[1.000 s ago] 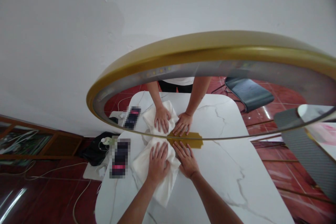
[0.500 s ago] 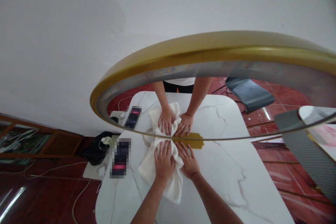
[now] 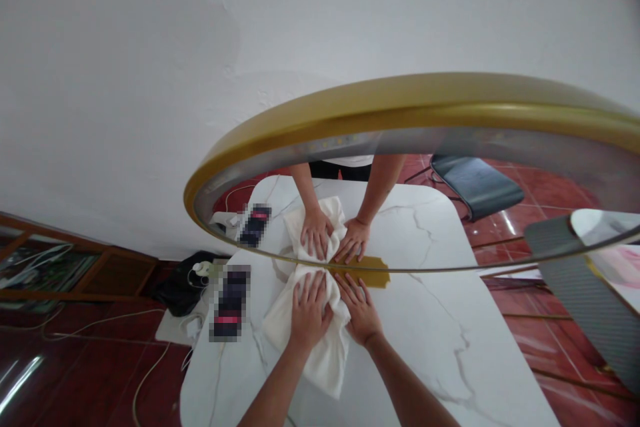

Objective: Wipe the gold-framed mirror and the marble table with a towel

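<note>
A white cloth (image 3: 327, 363) lies bunched on the marbled white table, just in front of a large mirror (image 3: 395, 213) with a gold frame. My left hand (image 3: 309, 313) rests flat on the cloth, its fingers stretched forward towards the mirror's lower edge. Beside it, my right hand (image 3: 359, 310) lies with fingers spread, the fingertips on the gold base plate (image 3: 373, 278) under the mirror and the cloth's edge against its thumb side. Both hands, the cloth and the base show again as reflections in the glass.
A blurred-out phone-like object (image 3: 230, 303) lies on the table (image 3: 435, 360) to the left. Beyond that edge are a black bag (image 3: 183, 287) and cables. At the right stands a grey ribbed panel (image 3: 590, 310). A wooden cabinet (image 3: 115, 273) runs along the wall.
The mirror's upper rim sits slightly lower and further right in view. My left hand has shifted slightly back and left on the cloth; my right hand is almost unmoved.
</note>
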`<state>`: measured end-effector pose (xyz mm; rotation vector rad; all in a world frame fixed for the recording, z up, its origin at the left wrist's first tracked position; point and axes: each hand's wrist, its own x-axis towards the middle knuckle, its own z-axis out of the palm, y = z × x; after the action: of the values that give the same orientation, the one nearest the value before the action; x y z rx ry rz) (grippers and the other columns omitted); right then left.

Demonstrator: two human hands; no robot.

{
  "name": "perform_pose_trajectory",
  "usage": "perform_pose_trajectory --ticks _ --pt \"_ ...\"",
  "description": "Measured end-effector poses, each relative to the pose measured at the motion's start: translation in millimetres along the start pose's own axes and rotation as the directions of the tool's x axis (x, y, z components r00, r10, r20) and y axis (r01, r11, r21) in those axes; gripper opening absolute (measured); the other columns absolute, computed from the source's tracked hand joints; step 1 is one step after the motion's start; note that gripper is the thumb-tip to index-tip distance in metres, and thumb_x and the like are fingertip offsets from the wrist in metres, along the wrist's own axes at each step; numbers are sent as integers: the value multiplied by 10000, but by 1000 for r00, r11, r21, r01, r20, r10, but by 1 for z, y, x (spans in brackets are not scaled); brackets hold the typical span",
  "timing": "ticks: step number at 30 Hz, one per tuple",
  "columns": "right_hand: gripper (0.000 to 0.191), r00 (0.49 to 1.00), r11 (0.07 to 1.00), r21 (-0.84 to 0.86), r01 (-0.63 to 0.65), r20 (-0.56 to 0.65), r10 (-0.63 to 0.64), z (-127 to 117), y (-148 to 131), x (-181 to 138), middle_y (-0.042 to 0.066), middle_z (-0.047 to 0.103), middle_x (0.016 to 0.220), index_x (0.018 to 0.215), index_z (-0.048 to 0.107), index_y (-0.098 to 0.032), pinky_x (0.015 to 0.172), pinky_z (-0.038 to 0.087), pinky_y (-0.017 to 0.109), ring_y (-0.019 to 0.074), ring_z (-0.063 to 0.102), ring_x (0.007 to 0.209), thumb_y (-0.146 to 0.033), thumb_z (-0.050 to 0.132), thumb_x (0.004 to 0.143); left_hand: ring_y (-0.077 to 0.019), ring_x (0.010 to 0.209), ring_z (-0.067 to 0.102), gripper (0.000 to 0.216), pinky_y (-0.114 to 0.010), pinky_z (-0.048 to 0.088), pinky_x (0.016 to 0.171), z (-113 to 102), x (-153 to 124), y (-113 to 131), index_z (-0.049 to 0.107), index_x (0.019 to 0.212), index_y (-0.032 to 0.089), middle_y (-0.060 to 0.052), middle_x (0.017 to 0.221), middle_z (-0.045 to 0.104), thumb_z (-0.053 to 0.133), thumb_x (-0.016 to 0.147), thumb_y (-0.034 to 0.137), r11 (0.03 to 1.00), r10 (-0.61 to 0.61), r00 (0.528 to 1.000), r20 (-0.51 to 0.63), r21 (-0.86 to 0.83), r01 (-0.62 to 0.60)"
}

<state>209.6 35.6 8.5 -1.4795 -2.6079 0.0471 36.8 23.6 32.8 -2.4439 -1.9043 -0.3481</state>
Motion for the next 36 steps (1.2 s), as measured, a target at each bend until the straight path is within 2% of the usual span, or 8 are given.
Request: perform_pose_trajectory --ticks 4,12,15,19,25,32,34,36 --pt "733 1000 1000 -13 -10 5 10 -1 0 0 -22 146 1504 1449 129 -200 1124 67 435 214 93 1380 -279 433 787 -274 1356 210 636 -486 195 1072 2 0 6 245 1424 242 -1 1480 284 448 826 321 1000 -29 1000 5 2 29" --pt "856 1000 1000 3 10 25 -10 0 3 0 0 162 1501 1453 68 -182 1122 81 415 217 108 1377 -284 508 726 -246 1337 264 557 -420 207 1071 -3 -2 -13 320 1397 266 -6 1454 339 427 857 354 992 127 992 6 -1 -127" --pt "832 1000 1000 1 -9 27 9 -1 0 0 2 160 1502 1453 74 -193 1118 78 449 239 120 1375 -253 474 726 -249 1334 272 562 -426 214 1065 -2 3 -16 301 1406 252 -12 1455 337 415 866 359 998 57 998 -7 -2 -57" --pt "802 1000 1000 -17 -13 20 13 0 -1 0 -1 161 1502 1453 95 -196 1118 79 452 242 119 1374 -245 456 738 -276 1350 231 580 -477 188 1070 2 0 -3 279 1413 252 -1 1471 302 419 861 361 999 -33 999 -15 0 33" --pt "828 1000 1000 -10 6 24 -6 -1 2 0 -5 140 1506 1452 91 -174 1120 89 417 213 97 1378 -271 497 737 -250 1365 205 588 -444 173 1090 -1 -9 -3 274 1414 268 16 1473 295 423 857 379 995 100 995 10 -15 -100" --pt "731 999 999 -12 -48 -12 48 -7 -5 4 -57 186 1488 1447 108 -234 1124 42 433 186 115 1377 -102 366 776 -286 1352 230 587 -484 205 1065 1 0 -21 313 1403 213 -34 1461 325 444 836 288 991 -124 991 -49 34 126" --pt "715 999 999 0 -47 -12 47 -8 -6 4 -57 182 1489 1447 112 -227 1125 41 431 188 111 1378 -109 364 788 -295 1350 230 586 -484 204 1063 0 0 -24 333 1394 212 -33 1459 328 458 827 292 996 -86 995 -42 32 88" --pt "714 999 999 9 -44 -9 44 -7 -5 4 -50 175 1491 1447 110 -214 1125 41 431 192 111 1378 -111 371 791 -288 1346 241 578 -467 205 1067 -3 -3 -30 354 1383 227 -21 1452 343 469 825 319 1000 11 1000 -23 20 -10"
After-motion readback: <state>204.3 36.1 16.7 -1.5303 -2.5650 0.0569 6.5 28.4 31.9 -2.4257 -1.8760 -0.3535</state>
